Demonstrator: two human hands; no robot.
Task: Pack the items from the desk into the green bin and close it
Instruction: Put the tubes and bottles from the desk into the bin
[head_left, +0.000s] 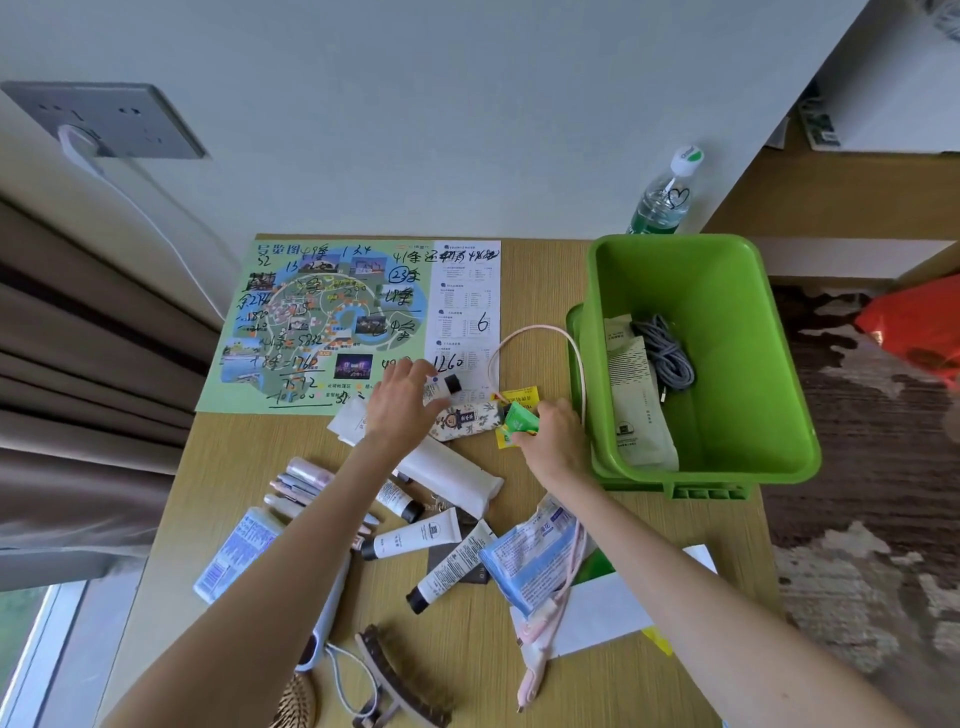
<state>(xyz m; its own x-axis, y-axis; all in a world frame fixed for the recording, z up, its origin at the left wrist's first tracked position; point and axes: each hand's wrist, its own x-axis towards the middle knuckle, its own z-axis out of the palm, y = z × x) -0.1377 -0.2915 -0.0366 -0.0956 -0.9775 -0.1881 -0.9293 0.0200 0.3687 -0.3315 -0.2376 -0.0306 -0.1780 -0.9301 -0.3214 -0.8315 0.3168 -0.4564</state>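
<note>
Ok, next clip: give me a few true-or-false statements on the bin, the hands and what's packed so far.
1. The green bin has no lid on it. True.
2. The bin is empty. False: a grey cable and paper packets lie in it.
3. The right hand pinches a green packet. True.
4. The water bottle stands inside the bin. False: it stands behind the bin.
5. The left hand rests in the bin. False: it is over a small black-capped tube by the map.
</note>
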